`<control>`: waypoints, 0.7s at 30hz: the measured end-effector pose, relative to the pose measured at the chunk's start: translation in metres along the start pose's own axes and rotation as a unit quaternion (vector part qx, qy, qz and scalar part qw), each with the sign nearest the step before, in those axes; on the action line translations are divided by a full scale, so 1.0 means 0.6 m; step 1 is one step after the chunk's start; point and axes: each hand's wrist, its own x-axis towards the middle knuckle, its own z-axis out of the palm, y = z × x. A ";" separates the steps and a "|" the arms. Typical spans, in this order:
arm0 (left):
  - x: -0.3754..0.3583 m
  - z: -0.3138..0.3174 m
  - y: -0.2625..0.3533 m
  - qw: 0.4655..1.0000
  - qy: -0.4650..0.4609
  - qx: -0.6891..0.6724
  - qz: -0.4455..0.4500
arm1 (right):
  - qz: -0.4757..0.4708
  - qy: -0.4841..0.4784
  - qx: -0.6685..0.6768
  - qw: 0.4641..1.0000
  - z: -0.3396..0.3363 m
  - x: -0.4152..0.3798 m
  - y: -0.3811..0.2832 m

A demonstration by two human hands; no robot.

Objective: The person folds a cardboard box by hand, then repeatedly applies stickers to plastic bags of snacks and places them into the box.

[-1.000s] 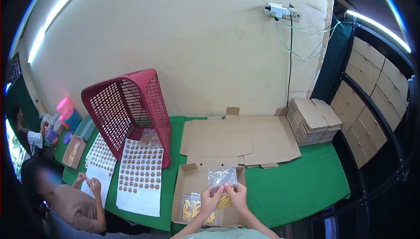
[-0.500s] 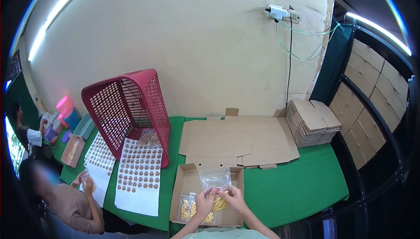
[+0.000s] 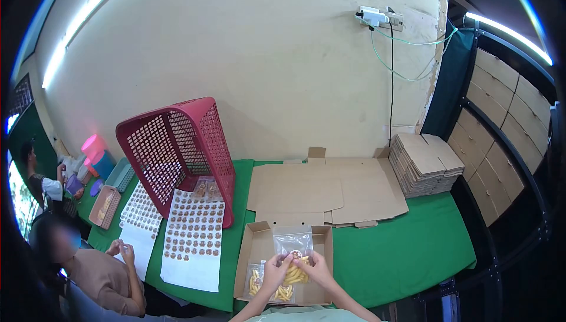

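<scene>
A clear zip bag (image 3: 293,240) of yellow stick-shaped snacks is held over an open cardboard box (image 3: 244,260). My left hand (image 3: 275,273) pinches the bag's left side, fingers closed. My right hand (image 3: 320,272) is closed on its right side. Between my thumbs a round sticker (image 3: 296,255) shows on the bag, like those on the printed sheets. Below, inside the box, lie more snack bags (image 3: 255,278), partly hidden by my left hand and forearm.
A tipped pink basket (image 3: 221,145) stands left, with small packs inside. Sticker sheets (image 3: 191,269) lie before it. Behind the box is unfolded cardboard (image 3: 295,186); a stack of flat boxes (image 3: 427,166) sits right. A co-worker (image 3: 103,275) works at left, another person (image 3: 47,183) farther back.
The round sticker between my thumbs now shows more plainly on the bag. The view has shifted slightly, and the nearby co-worker's hands have moved.
</scene>
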 end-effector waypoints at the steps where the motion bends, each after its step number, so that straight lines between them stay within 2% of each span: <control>1: 0.001 0.001 0.003 1.000 0.001 -0.001 -0.010 | 0.001 -0.004 0.011 1.000 0.002 -0.002 -0.004; 4: 0.001 0.013 0.030 0.991 0.081 -0.015 0.104 | -0.029 0.027 -0.002 0.999 0.025 -0.015 -0.010; 7: -0.001 0.006 0.074 0.989 0.084 -0.075 0.099 | -0.050 0.015 -0.035 0.998 0.032 -0.015 -0.016; 10: 0.008 -0.029 0.084 0.989 0.086 -0.077 0.094 | -0.059 -0.009 -0.197 0.979 0.032 -0.014 -0.033; 14: 0.003 -0.045 0.091 0.992 0.066 0.002 0.108 | -0.186 0.035 -0.192 0.963 0.026 0.007 -0.036; 16: 0.002 -0.050 0.083 0.980 0.028 0.104 0.169 | -0.232 0.074 -0.195 0.950 0.006 0.019 -0.063; 17: 0.002 -0.050 0.082 0.968 0.008 0.154 0.197 | -0.242 0.035 -0.267 0.932 -0.005 0.026 -0.072; 19: -0.003 -0.039 0.087 0.959 -0.042 0.210 0.186 | -0.252 -0.043 -0.406 0.878 -0.021 0.033 -0.086; 20: -0.005 -0.032 0.089 0.954 -0.068 0.223 0.187 | -0.235 -0.105 -0.398 0.880 -0.018 0.035 -0.091; 21: -0.007 -0.028 0.090 0.949 -0.095 0.236 0.186 | -0.242 -0.088 -0.405 0.877 -0.013 0.035 -0.081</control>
